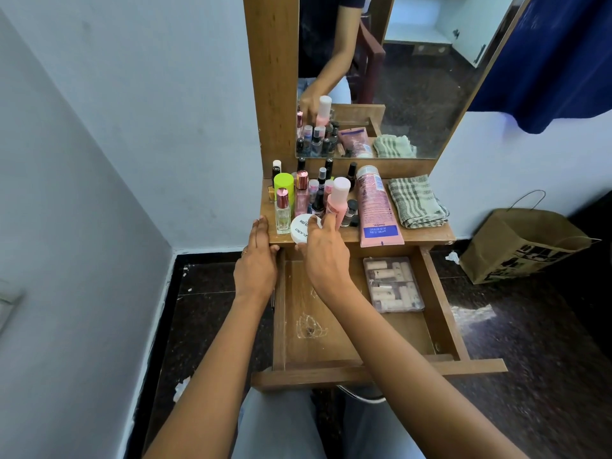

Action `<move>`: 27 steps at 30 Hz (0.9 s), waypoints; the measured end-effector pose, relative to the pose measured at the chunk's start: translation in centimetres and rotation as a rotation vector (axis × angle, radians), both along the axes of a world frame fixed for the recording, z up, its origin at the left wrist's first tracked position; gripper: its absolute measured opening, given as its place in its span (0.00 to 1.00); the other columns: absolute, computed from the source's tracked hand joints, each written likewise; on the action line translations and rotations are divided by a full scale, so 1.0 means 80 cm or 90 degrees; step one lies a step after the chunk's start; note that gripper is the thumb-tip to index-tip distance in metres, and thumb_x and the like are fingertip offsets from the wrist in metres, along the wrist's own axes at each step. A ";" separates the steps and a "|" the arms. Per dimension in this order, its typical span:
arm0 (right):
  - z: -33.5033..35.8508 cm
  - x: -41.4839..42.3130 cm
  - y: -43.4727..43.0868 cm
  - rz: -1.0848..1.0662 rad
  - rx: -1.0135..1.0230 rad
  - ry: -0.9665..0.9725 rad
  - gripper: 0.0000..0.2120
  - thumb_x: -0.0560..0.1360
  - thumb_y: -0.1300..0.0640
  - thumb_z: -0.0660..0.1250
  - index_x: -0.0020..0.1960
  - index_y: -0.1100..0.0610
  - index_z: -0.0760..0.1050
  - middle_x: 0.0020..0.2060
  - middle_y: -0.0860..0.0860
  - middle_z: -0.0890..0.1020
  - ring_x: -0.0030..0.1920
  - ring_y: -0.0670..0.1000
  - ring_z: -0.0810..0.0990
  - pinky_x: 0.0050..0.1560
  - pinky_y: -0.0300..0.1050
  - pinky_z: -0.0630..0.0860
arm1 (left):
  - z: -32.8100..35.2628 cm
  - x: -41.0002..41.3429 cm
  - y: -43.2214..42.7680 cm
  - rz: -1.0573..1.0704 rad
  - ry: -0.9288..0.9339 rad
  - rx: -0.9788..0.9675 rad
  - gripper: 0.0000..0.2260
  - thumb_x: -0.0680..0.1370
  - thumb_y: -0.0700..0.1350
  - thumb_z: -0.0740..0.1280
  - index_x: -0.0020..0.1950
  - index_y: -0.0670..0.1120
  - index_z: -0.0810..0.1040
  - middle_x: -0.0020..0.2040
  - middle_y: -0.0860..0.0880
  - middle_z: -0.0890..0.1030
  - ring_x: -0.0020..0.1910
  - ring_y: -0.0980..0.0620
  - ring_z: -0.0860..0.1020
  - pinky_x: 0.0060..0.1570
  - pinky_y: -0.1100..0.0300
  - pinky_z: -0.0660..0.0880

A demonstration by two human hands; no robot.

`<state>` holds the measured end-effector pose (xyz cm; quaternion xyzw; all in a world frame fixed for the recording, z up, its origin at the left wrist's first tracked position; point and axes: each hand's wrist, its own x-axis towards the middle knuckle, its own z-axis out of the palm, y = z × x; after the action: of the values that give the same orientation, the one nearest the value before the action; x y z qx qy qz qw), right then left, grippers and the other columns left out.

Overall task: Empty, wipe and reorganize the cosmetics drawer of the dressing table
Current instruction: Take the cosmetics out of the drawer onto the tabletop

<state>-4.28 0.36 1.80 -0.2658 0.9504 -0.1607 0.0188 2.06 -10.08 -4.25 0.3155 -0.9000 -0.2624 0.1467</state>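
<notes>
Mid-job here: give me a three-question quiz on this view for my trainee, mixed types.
1. True or false: the drawer is completely empty.
2. What lies at the right end of the tabletop? A) folded checked cloth B) hairbrush C) comb
3. Fill in: the right hand grips the white ____.
Key: 1 false, a clear case remains inside; 2 A; 3 jar.

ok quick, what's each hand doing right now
Left hand: open, fingers straight, resting on the front edge of the dressing table top.
Right hand: thumb and fingers grip the white jar.
</notes>
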 end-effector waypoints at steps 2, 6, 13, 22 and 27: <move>0.000 -0.001 -0.001 -0.001 -0.005 0.000 0.25 0.77 0.57 0.68 0.70 0.60 0.65 0.66 0.57 0.64 0.57 0.58 0.78 0.47 0.49 0.78 | 0.000 0.000 0.000 -0.001 0.004 0.002 0.23 0.83 0.48 0.53 0.77 0.47 0.52 0.77 0.47 0.58 0.69 0.41 0.69 0.57 0.42 0.74; -0.002 -0.002 -0.001 0.007 -0.002 0.011 0.27 0.77 0.57 0.67 0.72 0.60 0.63 0.66 0.57 0.64 0.57 0.58 0.77 0.48 0.49 0.78 | 0.000 0.000 -0.001 -0.004 0.000 -0.002 0.23 0.83 0.48 0.52 0.77 0.48 0.52 0.77 0.47 0.58 0.67 0.40 0.71 0.55 0.42 0.75; -0.008 0.001 0.003 0.016 -0.017 0.036 0.28 0.76 0.60 0.68 0.73 0.61 0.62 0.65 0.58 0.65 0.58 0.57 0.77 0.48 0.49 0.79 | 0.002 0.000 0.000 -0.002 -0.003 0.002 0.24 0.83 0.47 0.53 0.77 0.48 0.51 0.77 0.47 0.57 0.67 0.40 0.70 0.56 0.41 0.74; -0.005 0.023 0.033 0.099 -0.111 0.021 0.19 0.78 0.59 0.63 0.68 0.60 0.66 0.64 0.57 0.68 0.56 0.55 0.76 0.49 0.50 0.79 | 0.008 0.000 0.002 0.000 -0.014 0.013 0.24 0.83 0.47 0.54 0.77 0.48 0.50 0.77 0.47 0.57 0.70 0.41 0.67 0.59 0.40 0.72; -0.026 0.040 0.102 0.058 -0.194 -0.075 0.13 0.78 0.53 0.64 0.61 0.57 0.74 0.56 0.50 0.75 0.48 0.47 0.78 0.48 0.41 0.78 | 0.009 -0.001 0.002 0.005 -0.016 0.017 0.24 0.82 0.46 0.54 0.77 0.48 0.51 0.77 0.46 0.57 0.70 0.40 0.66 0.62 0.41 0.70</move>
<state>-1.06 8.53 -0.32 -0.2986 0.8992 -0.3173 0.0409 2.02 -9.92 -3.51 0.3240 -0.8971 -0.2698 0.1321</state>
